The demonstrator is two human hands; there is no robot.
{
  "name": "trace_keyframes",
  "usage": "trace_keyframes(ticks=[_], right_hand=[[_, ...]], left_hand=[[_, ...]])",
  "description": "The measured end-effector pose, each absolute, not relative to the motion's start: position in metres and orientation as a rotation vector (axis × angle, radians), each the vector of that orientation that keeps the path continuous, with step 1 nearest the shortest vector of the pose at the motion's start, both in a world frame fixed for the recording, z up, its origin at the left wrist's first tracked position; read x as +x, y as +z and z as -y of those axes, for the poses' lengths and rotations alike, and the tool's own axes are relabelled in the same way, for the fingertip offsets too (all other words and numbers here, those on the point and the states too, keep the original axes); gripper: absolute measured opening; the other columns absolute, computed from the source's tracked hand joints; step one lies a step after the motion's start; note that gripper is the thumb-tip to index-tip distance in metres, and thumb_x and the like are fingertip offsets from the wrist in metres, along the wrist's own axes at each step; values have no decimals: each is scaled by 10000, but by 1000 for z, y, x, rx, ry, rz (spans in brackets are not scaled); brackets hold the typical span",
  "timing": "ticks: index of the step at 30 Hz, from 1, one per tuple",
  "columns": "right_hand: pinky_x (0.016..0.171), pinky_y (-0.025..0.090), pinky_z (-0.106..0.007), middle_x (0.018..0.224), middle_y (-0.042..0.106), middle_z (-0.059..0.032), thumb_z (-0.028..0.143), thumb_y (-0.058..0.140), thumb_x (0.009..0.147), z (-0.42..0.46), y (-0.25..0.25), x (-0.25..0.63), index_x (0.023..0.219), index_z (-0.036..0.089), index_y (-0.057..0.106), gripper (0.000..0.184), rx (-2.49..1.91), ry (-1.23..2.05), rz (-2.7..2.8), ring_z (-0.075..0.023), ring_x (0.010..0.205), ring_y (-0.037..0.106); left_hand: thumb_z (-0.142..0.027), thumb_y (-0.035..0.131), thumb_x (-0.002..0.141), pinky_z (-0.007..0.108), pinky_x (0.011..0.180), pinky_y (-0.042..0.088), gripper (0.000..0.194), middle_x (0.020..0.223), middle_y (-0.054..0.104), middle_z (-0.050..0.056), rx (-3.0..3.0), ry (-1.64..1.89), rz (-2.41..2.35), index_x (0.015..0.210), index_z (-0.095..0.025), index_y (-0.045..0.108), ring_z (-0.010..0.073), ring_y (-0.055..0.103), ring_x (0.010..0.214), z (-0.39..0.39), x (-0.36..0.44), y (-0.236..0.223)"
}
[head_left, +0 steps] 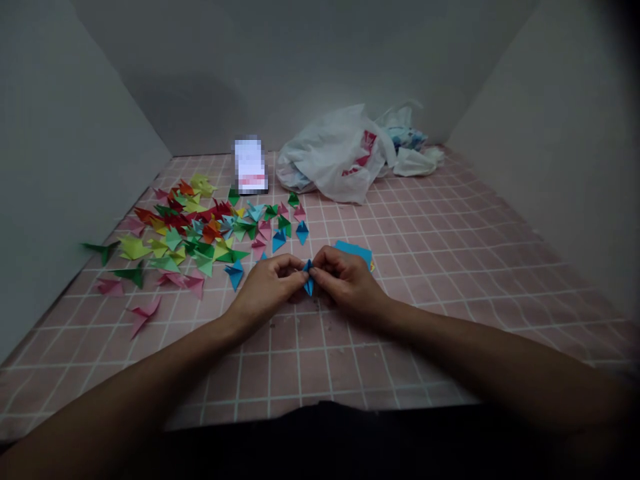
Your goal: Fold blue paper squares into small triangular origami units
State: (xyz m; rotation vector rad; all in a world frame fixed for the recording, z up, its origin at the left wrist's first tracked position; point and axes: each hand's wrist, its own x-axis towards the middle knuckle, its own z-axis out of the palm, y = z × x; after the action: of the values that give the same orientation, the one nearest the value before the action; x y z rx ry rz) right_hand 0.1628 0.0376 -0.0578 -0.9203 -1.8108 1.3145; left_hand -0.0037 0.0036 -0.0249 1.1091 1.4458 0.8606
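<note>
Between my two hands is a small folded piece of blue origami paper (pixel 309 285), narrow and pointed at its lower end. My left hand (pixel 273 283) pinches its left side between thumb and fingers. From the right, my right hand (pixel 347 277) grips the same piece near its top, fingers curled. Just behind my right hand lies a stack of blue paper squares (pixel 354 251). Left of my hands spreads a heap of folded paper cranes (pixel 200 230) in red, yellow, green, pink and blue. A single blue crane (pixel 234 274) rests close to my left wrist.
A lit phone (pixel 250 167) with a blurred screen stands at the back. Right of it sit a crumpled white plastic bag (pixel 340 153) and another bag (pixel 413 143). Pink checked cloth (pixel 475 253) covers the table, with pale walls on three sides.
</note>
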Motion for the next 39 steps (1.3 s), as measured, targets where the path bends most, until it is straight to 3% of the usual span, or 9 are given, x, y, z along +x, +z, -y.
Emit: trace_keyframes(ticks=[16,26,39], right_hand=[[585,354,-268,647,521,31,232,581,865,-42,-59,164,753,187,552,123,-893,1215,1908,-115,632,475],[539,335,-259,607,506,37,254,581,894,-37,-59,162,763,212,522,150,-949,1293,1802,-122,603,473],[567,339,-258,644,513,38,226,577,868,-39,-56,163,762,187,572,113,-886,1216,1868,-107,610,454]], left_hand=[[-226,627,722,230,506,367,111,645,635,-8,1335,711,-1606,777,-159,697,107,517,550,-2,-9,-26],[-231,665,760,233,563,479,90,619,628,-24,1110,814,-1437,819,-163,660,112,589,543,-3,-5,-27],[-182,665,736,202,496,409,36,572,583,-42,1134,772,-1479,720,-151,655,84,525,485,-2,-4,-21]])
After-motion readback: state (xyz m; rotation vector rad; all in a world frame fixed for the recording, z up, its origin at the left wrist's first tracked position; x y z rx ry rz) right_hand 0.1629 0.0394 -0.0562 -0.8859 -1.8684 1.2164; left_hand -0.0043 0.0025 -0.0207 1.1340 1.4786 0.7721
